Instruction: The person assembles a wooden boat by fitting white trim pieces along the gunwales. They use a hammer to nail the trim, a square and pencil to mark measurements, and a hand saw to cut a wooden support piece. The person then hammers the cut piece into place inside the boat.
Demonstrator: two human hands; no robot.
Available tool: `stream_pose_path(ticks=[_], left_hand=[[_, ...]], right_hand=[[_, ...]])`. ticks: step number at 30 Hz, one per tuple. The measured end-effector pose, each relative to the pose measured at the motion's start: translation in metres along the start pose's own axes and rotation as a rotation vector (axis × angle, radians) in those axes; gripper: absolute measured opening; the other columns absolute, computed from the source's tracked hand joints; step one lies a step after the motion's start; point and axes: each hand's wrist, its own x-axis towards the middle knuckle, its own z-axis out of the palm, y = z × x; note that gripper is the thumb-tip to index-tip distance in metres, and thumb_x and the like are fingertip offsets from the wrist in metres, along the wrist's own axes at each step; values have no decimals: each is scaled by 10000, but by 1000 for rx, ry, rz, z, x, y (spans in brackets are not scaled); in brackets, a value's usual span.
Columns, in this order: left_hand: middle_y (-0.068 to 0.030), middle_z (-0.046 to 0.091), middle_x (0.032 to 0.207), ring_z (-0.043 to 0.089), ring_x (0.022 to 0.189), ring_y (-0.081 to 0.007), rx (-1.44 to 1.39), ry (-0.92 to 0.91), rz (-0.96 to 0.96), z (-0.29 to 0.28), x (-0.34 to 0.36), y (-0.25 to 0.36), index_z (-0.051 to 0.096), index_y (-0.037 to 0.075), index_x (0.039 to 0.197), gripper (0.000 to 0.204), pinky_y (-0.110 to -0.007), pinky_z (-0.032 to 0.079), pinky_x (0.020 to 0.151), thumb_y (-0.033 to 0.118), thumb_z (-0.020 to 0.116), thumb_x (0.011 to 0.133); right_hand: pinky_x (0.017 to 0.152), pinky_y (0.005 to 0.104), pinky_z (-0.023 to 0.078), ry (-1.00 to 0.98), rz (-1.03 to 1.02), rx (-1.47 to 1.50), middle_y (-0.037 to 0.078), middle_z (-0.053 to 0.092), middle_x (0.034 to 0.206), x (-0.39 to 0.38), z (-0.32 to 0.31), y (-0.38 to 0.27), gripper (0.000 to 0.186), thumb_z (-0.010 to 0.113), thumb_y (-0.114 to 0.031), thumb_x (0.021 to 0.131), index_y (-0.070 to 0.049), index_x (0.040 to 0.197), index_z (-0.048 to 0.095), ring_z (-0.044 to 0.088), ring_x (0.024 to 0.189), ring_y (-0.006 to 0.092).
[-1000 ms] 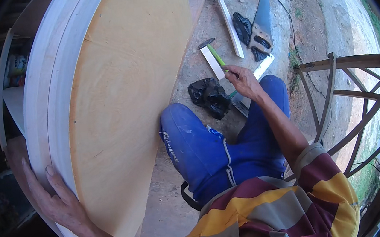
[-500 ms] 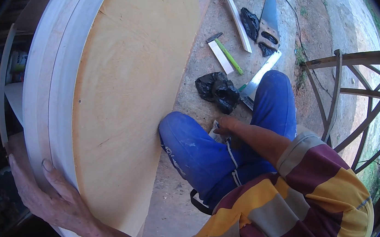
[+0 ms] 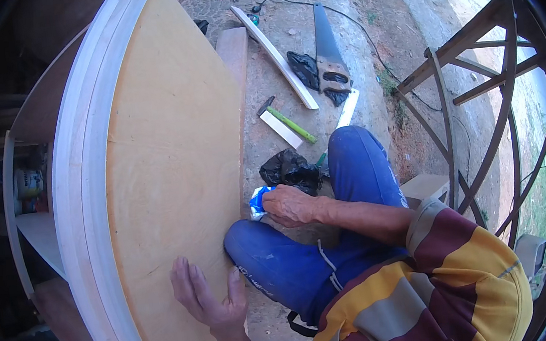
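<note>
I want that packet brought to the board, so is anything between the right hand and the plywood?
Nothing visible. The right hand holds a blue-and-white packet right beside the plywood edge; the left hand lies flat lower down.

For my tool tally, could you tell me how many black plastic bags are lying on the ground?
2: one black bag just beyond the right hand, another black bag farther off beside the handsaw. Others may be hidden behind the plywood panel.

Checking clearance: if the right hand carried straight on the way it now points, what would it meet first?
Probably the plywood panel's edge; the right hand, gripping a blue-and-white packet, points left toward it, though depth is unclear.
</note>
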Motion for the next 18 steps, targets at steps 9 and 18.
stream_pose_path(ticks=[9,18], left_hand=[[-154,515,1349,509,1261,-255,-964,-533,-546,90,37,-2,264,-15,1521,1123,-394,394,1076,292,920,664],[-64,560,1182,571,1102,-168,-983,-375,-686,104,-16,8,515,25,1251,498,-367,490,939,202,762,857]], right_hand=[[709,431,483,359,-71,687,150,572,902,44,-126,-63,124,623,-77,889,14,907,540,602,823,338],[684,448,476,397,-92,841,158,561,877,33,-86,-89,156,623,-137,909,11,897,572,589,790,358]])
